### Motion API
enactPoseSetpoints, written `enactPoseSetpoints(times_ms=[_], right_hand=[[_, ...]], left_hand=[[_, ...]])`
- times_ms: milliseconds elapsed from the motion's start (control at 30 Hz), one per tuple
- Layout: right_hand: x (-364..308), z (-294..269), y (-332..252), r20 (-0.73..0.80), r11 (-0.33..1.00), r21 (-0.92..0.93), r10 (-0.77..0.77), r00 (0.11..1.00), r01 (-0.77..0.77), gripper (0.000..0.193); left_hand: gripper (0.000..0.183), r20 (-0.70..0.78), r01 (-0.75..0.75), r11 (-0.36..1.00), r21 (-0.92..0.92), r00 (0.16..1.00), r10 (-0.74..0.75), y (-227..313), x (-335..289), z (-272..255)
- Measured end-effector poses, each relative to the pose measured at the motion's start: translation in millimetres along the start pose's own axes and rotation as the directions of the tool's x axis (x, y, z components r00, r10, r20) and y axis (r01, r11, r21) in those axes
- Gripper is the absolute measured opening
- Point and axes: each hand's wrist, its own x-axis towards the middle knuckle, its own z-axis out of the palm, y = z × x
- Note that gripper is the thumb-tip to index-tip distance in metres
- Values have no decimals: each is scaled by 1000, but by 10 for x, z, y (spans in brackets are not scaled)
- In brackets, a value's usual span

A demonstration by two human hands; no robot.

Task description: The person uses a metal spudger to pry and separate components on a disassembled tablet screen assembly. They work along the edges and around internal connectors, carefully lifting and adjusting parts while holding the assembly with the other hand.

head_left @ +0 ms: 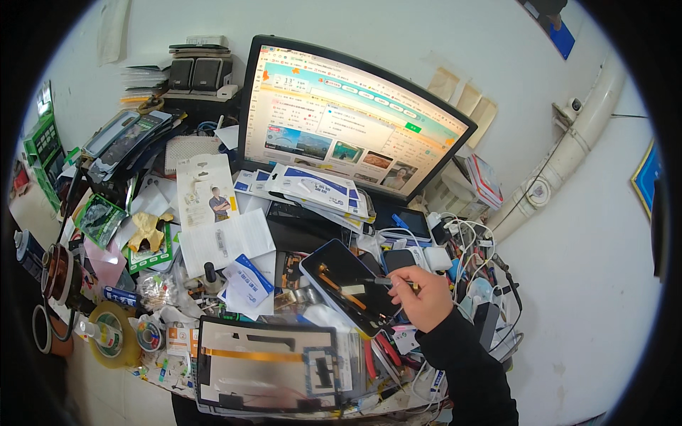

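Note:
My right hand (424, 297) reaches in from the lower right with its fingers closed in a pinch. Between thumb and forefinger it holds a slim dark tool (382, 281); its exact kind is too small to make out. The tool's tip points left, over a dark phone (348, 273) that lies tilted on the clutter. An orange-brown flex cable (344, 290) rests across the phone. Nearer to me lies a tablet screen panel (249, 376) with its silvery back up and an orange ribbon across it. My left hand does not show.
A monitor (341, 121) stands at the back. Stacked packets (316, 188), papers (249, 238) and small parts cover the desk. At right are tangled white cables (469, 241) and a wall pipe (540, 184). Tape rolls (110, 337) sit at left; red-handled pliers (383, 351) lie in front.

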Motion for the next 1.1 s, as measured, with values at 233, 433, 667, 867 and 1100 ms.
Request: enactPoseSetpoints(times_ms=[233, 433, 667, 867, 1100], right_hand=[[-22, -1, -20, -1, 1000, 7, 23, 1000, -23, 16], [-205, 12, -255, -56, 1000, -12, 6, 998, -7, 17], [-1085, 83, -606, -59, 984, -127, -129, 990, 121, 16], [-1622, 449, -652, 317, 866, -206, -382, 868, 456, 15], [-1709, 590, -453, 360, 887, -219, -314, 879, 407, 19]], left_hand=[[34, -33, -17, 1000, -7, 999, 17, -37, -29, 81], [33, -75, -57, 998, 8, 995, 57, 11, -169, 130], [31, -314, -226, 969, 98, 917, 246, 175, -597, 264], [31, -216, -25, 924, -382, 974, -63, 826, -811, -668], [25, 3, -60, 317, -947, 981, 193, 2096, -998, -1501]])
